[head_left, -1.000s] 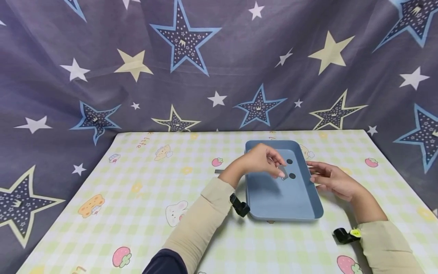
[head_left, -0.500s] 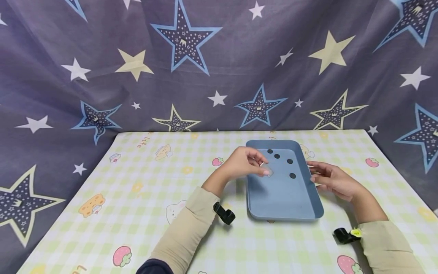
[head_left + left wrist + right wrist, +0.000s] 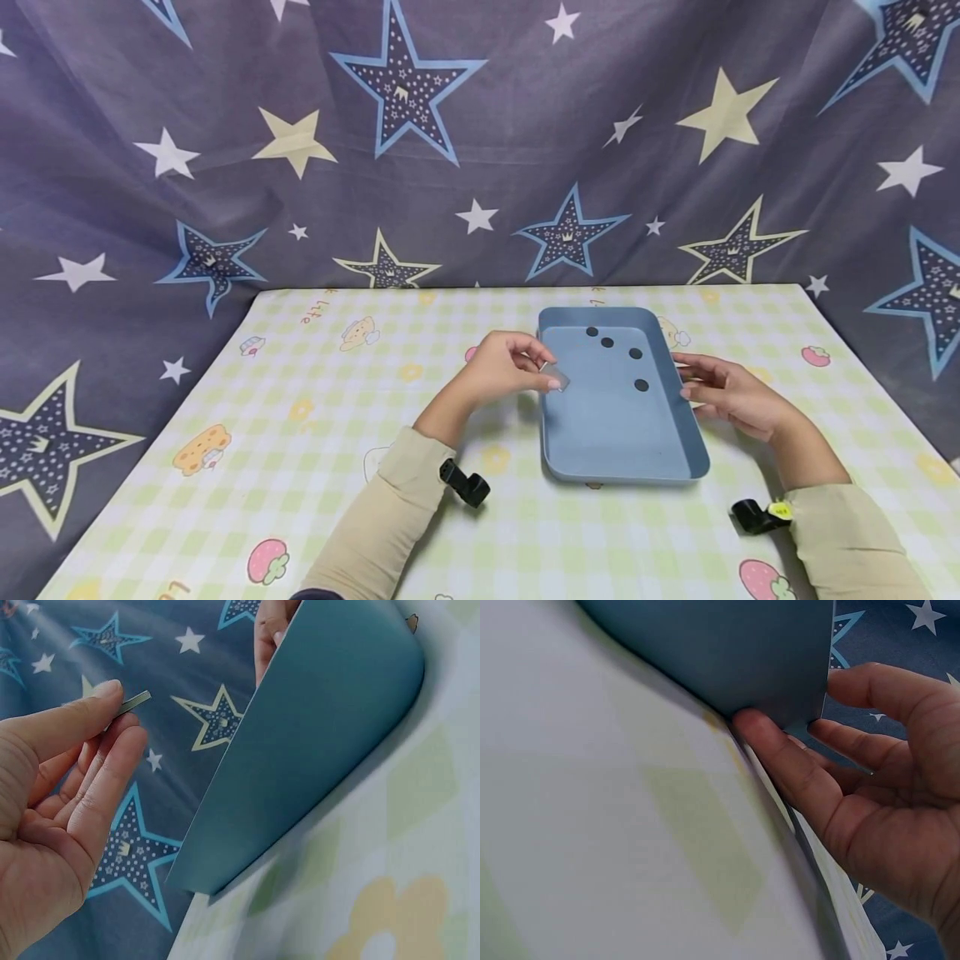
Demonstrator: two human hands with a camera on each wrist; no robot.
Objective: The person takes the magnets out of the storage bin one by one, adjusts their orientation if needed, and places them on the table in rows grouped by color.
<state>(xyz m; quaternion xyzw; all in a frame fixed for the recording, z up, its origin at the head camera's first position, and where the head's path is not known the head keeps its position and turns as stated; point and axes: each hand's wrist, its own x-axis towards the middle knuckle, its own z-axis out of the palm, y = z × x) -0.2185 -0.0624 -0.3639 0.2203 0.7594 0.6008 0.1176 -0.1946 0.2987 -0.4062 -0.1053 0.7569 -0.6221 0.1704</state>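
Pinching thin grey piece [image 3: 558, 379] in grip of left hand [image 3: 497, 367], near tray's [image 3: 615, 442] left edge. Touching tray's right edge with right hand [image 3: 738, 400], fingers parted. Noted dark discs [image 3: 635, 353] inside, toward far edge.

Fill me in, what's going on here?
A person's left hand pinches a small thin piece, raised near the left rim of a blue tray. The right hand touches the tray's right side from outside. Four dark discs lie on the tray's floor; the tray stands on a checked tablecloth.
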